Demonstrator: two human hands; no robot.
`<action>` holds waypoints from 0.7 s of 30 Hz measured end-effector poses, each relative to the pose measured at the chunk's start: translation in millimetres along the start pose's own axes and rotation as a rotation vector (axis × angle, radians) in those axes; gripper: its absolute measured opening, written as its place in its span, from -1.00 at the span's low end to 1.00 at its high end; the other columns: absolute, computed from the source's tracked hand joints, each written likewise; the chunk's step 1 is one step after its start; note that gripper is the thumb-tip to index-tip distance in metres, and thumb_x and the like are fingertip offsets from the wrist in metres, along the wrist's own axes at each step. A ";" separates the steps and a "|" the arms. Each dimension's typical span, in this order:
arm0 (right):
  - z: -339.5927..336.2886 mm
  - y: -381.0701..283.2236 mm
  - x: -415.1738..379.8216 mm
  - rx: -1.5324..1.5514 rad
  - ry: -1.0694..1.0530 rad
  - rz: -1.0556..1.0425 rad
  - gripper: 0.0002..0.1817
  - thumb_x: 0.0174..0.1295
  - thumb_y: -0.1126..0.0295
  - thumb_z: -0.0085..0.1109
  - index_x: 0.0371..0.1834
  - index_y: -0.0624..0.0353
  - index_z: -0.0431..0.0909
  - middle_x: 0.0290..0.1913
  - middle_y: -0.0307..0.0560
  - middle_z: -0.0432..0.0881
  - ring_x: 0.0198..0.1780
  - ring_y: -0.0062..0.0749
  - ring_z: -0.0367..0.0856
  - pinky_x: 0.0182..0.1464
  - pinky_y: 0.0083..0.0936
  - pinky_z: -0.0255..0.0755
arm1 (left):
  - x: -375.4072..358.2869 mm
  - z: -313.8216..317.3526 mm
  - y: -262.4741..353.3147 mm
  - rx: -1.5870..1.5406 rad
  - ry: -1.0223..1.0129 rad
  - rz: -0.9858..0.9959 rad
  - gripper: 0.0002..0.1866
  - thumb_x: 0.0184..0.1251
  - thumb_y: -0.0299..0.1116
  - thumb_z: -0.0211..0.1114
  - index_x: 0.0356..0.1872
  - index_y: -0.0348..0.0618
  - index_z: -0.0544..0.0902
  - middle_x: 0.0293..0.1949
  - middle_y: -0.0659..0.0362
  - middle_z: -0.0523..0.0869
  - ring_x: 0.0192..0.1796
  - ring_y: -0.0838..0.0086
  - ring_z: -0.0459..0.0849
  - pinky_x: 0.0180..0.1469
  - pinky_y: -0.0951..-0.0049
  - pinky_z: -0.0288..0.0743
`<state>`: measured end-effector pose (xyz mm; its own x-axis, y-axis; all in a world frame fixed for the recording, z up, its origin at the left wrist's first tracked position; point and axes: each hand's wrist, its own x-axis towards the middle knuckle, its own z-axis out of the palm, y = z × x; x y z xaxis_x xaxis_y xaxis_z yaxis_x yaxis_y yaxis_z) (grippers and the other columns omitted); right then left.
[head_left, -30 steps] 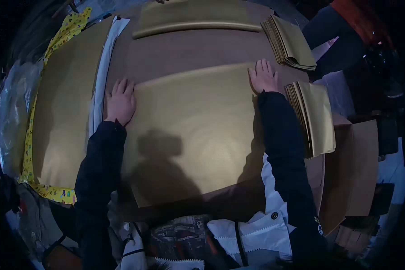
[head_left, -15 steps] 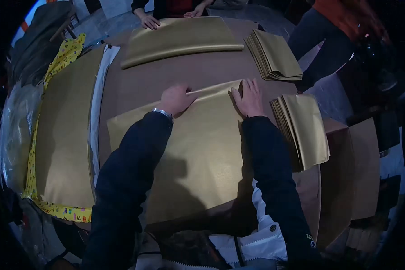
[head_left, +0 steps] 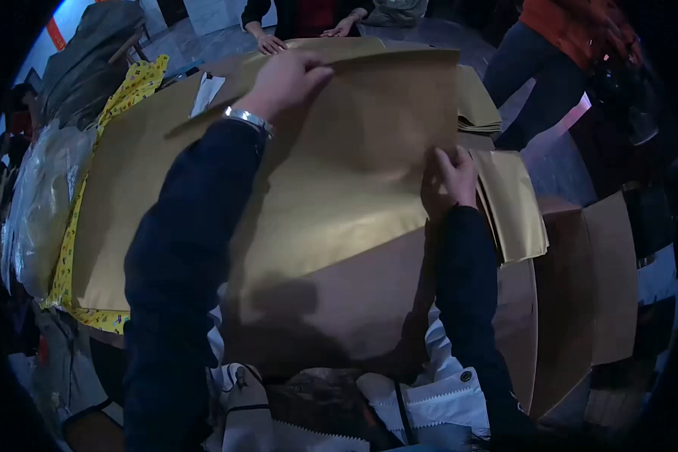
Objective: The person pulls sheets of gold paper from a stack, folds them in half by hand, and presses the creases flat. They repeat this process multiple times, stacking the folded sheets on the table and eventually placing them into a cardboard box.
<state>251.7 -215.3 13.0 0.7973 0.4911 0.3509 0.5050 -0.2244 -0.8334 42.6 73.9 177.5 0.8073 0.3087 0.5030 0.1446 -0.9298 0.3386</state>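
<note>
The gold sheet (head_left: 369, 166) spans the gap between the two hands, its upper part raised off the desk (head_left: 361, 301) and its lower edge slanting below them. The left hand (head_left: 288, 81) is closed on its far edge; the right hand (head_left: 456, 177), lower and well apart, pinches its side edge. Just outside the right hand lies a folded gold stack (head_left: 516, 203); beyond the left hand rests another person's hand (head_left: 271, 44).

Far stack (head_left: 478, 99), perhaps half-hidden
</note>
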 end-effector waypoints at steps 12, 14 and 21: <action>-146.4 -219.2 -103.4 -0.267 0.420 -1.059 -0.90 0.28 0.49 0.17 -0.16 0.15 0.58 -0.17 -0.08 0.67 -0.07 -0.26 0.62 0.08 -0.26 0.43 | -97.9 -164.5 54.9 -0.277 0.345 0.396 -0.87 0.22 -0.43 0.28 -0.22 -0.19 0.67 -0.14 0.08 0.71 -0.06 0.33 0.68 -0.02 0.36 0.53; -153.1 -217.1 -146.1 -0.411 0.302 -1.066 -0.89 0.22 0.52 0.16 -0.20 0.12 0.56 -0.16 -0.06 0.67 -0.05 -0.17 0.63 0.17 -0.04 0.37 | -156.0 -138.9 64.6 -0.189 0.322 0.318 -0.86 0.05 -0.64 0.26 -0.36 -0.19 0.63 -0.16 0.08 0.70 -0.05 0.26 0.68 -0.02 0.34 0.55; -131.6 -209.5 -258.3 -0.521 -0.165 -0.855 -0.90 -0.07 0.47 0.26 -0.44 0.11 0.59 -0.21 -0.14 0.66 -0.02 -0.15 0.61 0.18 -0.04 0.37 | -344.9 -35.8 56.8 -0.034 -0.058 0.010 -0.74 -0.06 -0.62 0.22 -0.27 -0.12 0.53 0.04 0.04 0.61 0.15 0.12 0.55 0.24 0.00 0.35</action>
<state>-16.5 -405.9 153.2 0.0656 0.7603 0.6462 0.9976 -0.0633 -0.0268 -248.1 -78.1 51.8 0.8403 0.2867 0.4601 0.1176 -0.9249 0.3615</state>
